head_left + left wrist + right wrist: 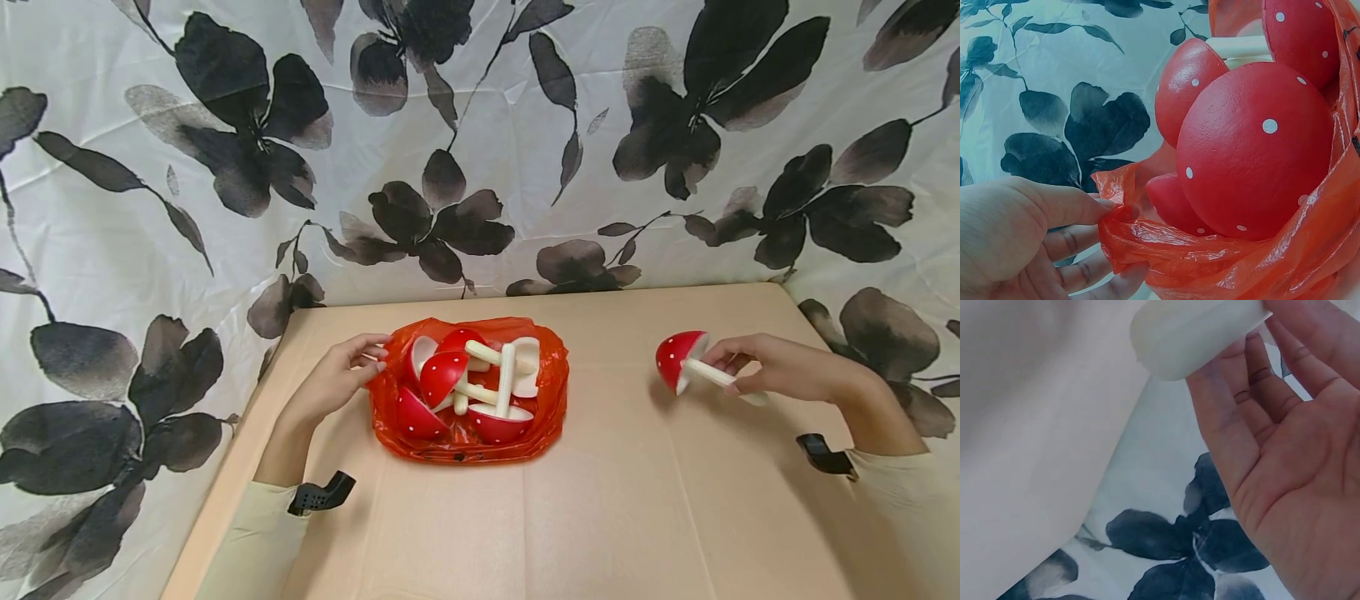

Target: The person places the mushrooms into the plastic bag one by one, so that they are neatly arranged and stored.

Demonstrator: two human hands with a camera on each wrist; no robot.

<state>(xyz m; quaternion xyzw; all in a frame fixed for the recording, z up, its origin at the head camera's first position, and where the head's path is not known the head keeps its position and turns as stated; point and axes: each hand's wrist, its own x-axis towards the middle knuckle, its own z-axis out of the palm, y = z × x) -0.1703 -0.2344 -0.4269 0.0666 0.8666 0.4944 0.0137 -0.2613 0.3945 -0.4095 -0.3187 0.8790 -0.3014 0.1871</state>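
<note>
A crumpled red plastic bag (551, 433) sits open on the table, holding several toy mushrooms (442, 375) with red, white-dotted caps and cream stems. At its left rim, my left hand (341, 375) pinches the bag's edge between thumb and fingers, seen close in the left wrist view. Far to the right, my right hand (772, 362) pinches another toy mushroom (681, 360) by its stem, cap pointing left, over the table. In the right wrist view only the rounded end of the stem (1191, 337) shows; the cap is outside that view.
The light tan table (600, 517) carries faint creases. White cloth with dark flowers (480, 100) hangs behind the table and along both sides. Black straps (322, 493) sit on both sleeves near the wrists.
</note>
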